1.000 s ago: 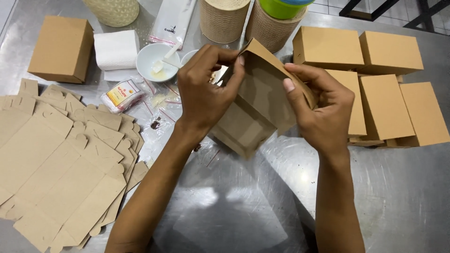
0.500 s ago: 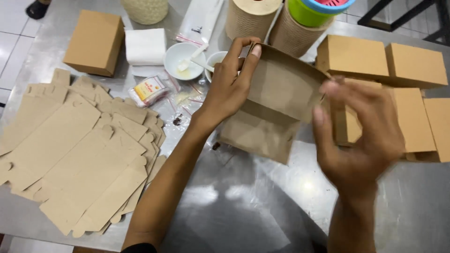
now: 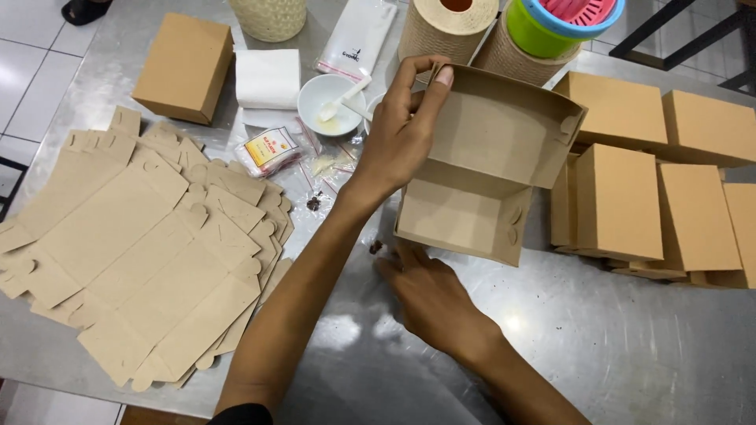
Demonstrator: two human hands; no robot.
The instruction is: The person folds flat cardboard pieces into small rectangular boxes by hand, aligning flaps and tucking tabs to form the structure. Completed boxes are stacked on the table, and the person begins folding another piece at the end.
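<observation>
An open brown cardboard box (image 3: 465, 212) stands on the metal table (image 3: 630, 346) with its lid (image 3: 504, 126) raised. My left hand (image 3: 398, 138) pinches the lid's top left corner between thumb and fingers. My right hand (image 3: 433, 303) lies low on the table just in front of the box. It passes under my left forearm, and its fingertips sit beside a small dark crumb (image 3: 376, 248). Nothing shows in that hand. The inside of the box looks bare.
A fanned stack of flat box blanks (image 3: 142, 236) covers the left. Folded closed boxes (image 3: 622, 201) crowd the right, and another one (image 3: 185, 67) stands at the back left. Behind are a white bowl with a spoon (image 3: 327, 102), folded tissue (image 3: 268, 79), a sachet (image 3: 270, 149) and paper rolls (image 3: 449, 27).
The box went from held in both hands to resting open on the table. My right hand let go and dropped to the table in front of it. My left hand stayed on the lid.
</observation>
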